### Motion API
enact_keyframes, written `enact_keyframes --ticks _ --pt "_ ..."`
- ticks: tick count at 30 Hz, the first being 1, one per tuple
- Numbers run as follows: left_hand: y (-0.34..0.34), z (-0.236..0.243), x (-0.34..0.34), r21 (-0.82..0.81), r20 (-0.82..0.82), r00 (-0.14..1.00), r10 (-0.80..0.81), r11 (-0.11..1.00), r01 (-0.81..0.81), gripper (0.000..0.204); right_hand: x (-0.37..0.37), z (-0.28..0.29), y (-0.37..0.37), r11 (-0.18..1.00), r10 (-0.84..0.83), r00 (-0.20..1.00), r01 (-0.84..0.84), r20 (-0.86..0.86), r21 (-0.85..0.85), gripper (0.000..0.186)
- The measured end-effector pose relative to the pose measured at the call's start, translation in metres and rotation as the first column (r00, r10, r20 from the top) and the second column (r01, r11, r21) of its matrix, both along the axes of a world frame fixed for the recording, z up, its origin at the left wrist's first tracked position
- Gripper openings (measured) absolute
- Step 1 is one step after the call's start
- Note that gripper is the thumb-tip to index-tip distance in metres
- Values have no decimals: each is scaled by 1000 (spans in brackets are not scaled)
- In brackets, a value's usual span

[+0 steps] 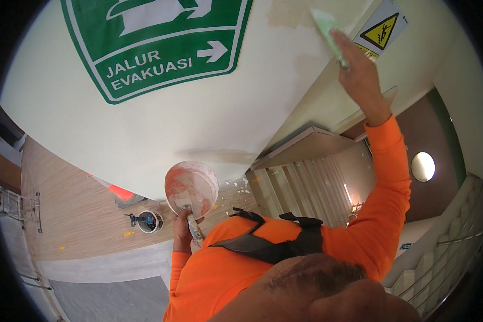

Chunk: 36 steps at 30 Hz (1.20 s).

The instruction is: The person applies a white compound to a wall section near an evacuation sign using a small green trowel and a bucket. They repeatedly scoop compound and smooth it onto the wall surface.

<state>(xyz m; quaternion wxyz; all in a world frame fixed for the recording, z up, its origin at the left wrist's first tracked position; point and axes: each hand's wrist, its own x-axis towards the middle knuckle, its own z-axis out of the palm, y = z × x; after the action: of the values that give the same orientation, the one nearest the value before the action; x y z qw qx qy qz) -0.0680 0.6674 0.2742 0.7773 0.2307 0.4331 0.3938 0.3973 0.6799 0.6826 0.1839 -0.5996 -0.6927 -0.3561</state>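
My right hand [354, 70] is raised at the upper right, closed on a pale green flat filling blade [328, 29] against the cream wall [284, 80], near its corner and beside a patchy, slightly darker area. My left hand [184, 228] is low at centre, its fingers round a pink-stained mixing bowl [180, 182] and the handle of a putty knife [195, 231], whose blade rests in the bowl.
A green arrow sign [166, 43] and a yellow warning sign [381, 32] are on the walls. Stairs [311, 188] descend right of the corner. On the wooden floor [75, 214] stand a bucket with tools [147, 221] and an orange object [121, 190]. Railings [461, 239] line the lower right.
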Motion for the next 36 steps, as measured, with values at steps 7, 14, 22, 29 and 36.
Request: enact_keyframes --ticks 7,14,22,29,36 --pt "-1 12 8 3 -14 999 41 999 -41 50 13 17 -2 997 -4 1000 6 -18 79 72" --pt "-4 7 24 -1 -6 998 55 998 -55 55 11 64 3 967 17 1000 -19 7 255 44" --pt "-18 21 -9 -35 13 1000 24 999 -24 53 -9 -12 -24 997 13 985 0 -173 77 60" --pt "-4 22 -80 -56 57 998 12 998 -9 57 -27 30 -18 908 75 652 268 -755 322 41" --pt "17 33 -169 -22 21 1000 -14 1000 14 56 -93 40 21 877 228 393 315 -891 363 40"
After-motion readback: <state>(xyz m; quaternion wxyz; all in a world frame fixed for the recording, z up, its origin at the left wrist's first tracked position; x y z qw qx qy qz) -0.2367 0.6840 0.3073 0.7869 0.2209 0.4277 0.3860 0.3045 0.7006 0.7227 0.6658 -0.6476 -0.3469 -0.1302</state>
